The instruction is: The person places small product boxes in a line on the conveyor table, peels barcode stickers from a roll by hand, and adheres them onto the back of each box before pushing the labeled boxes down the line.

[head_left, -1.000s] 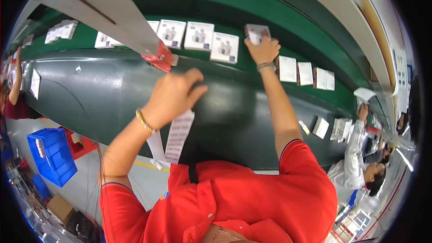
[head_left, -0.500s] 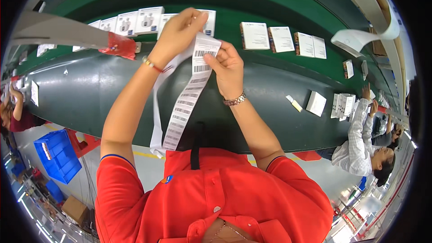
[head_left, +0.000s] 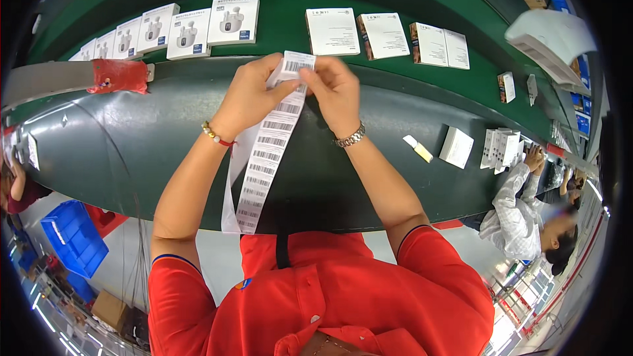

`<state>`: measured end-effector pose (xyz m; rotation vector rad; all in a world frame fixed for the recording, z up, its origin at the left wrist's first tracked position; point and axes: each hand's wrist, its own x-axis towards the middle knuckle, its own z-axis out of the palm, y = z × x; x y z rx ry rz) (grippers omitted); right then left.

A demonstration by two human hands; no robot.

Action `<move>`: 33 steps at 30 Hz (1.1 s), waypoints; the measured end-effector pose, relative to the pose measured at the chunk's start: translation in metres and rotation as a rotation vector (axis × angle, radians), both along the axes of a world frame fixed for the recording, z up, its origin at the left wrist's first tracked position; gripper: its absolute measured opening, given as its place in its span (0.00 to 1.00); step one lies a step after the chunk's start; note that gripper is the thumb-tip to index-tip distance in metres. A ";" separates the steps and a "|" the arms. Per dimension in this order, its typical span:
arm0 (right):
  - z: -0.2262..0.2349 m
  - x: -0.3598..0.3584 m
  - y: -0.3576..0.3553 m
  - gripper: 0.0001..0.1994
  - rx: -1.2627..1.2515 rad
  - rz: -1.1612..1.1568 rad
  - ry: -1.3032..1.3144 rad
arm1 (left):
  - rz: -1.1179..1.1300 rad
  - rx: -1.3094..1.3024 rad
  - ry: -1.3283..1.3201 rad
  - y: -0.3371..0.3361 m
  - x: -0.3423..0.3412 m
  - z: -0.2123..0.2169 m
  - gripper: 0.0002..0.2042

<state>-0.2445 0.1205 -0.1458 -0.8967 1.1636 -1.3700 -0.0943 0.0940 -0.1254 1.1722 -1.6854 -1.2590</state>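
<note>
A long strip of white barcode labels (head_left: pixel 269 138) hangs between my hands, its lower part looping down to the near edge of the dark worktable. My left hand (head_left: pixel 252 95) pinches the strip near its top, thumb laid over its face. My right hand (head_left: pixel 336 92), slightly blurred, grips the top end with thumb and bent fingers. Beyond my hands, a row of white earphone boxes (head_left: pixel 234 21) stands on the green conveyor belt (head_left: pixel 282 23) to the left. More white boxes (head_left: pixel 331 31), with text on their upper faces, lie on the belt to the right.
On the worktable (head_left: pixel 389 122) at right lie a small white-and-yellow piece (head_left: pixel 418 149), a white box (head_left: pixel 456 148) and a cluster of boxes (head_left: pixel 500 149). A co-worker in a pale sleeve (head_left: pixel 508 201) is beyond them. A metal arm with red wrapping (head_left: pixel 119 76) juts in from the left.
My left hand has come down from above the strip's top end to pinch the strip lower. The strip's top end now stands between both hands. The belt boxes appear farther left in view.
</note>
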 end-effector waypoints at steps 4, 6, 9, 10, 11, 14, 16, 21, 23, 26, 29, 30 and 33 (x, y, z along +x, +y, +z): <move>-0.017 -0.039 -0.043 0.06 -0.342 -0.183 0.681 | -0.063 0.082 -0.216 -0.015 -0.005 -0.014 0.13; -0.022 -0.063 -0.076 0.11 -0.277 -0.150 0.844 | -0.055 0.112 -0.205 -0.020 -0.012 -0.025 0.12; -0.038 -0.080 -0.106 0.13 -0.219 -0.045 0.929 | -0.044 -0.241 -0.393 -0.027 -0.022 -0.021 0.12; -0.042 -0.081 -0.112 0.13 -0.185 -0.019 0.982 | -0.043 -0.240 -0.393 -0.030 -0.024 -0.025 0.12; -0.045 -0.080 -0.116 0.13 -0.154 0.010 1.032 | -0.062 -0.255 -0.456 -0.032 -0.024 -0.028 0.12; -0.053 -0.079 -0.120 0.13 -0.138 0.019 1.103 | -0.084 -0.303 -0.531 -0.035 -0.030 -0.033 0.12; -0.056 -0.079 -0.122 0.13 -0.138 0.012 1.112 | -0.088 -0.336 -0.540 -0.037 -0.034 -0.038 0.12; -0.065 -0.067 -0.122 0.13 -0.176 -0.095 1.223 | -0.079 -0.340 -0.564 -0.043 -0.040 -0.052 0.12; -0.067 -0.066 -0.117 0.13 -0.454 -0.234 1.447 | -0.086 -0.331 -0.576 -0.042 -0.041 -0.053 0.12; -0.062 -0.076 -0.117 0.13 -0.465 -0.316 1.544 | -0.081 -0.376 -0.535 -0.048 -0.038 -0.055 0.12; -0.047 -0.084 -0.096 0.10 -0.268 -0.134 1.199 | -0.016 -0.211 -0.346 -0.052 -0.041 -0.048 0.13; -0.041 -0.082 -0.084 0.09 -0.180 -0.021 0.783 | 0.038 0.006 -0.209 -0.052 -0.043 -0.042 0.14; -0.051 -0.066 -0.056 0.07 -0.118 0.105 0.176 | 0.001 0.192 -0.061 -0.053 -0.049 -0.038 0.14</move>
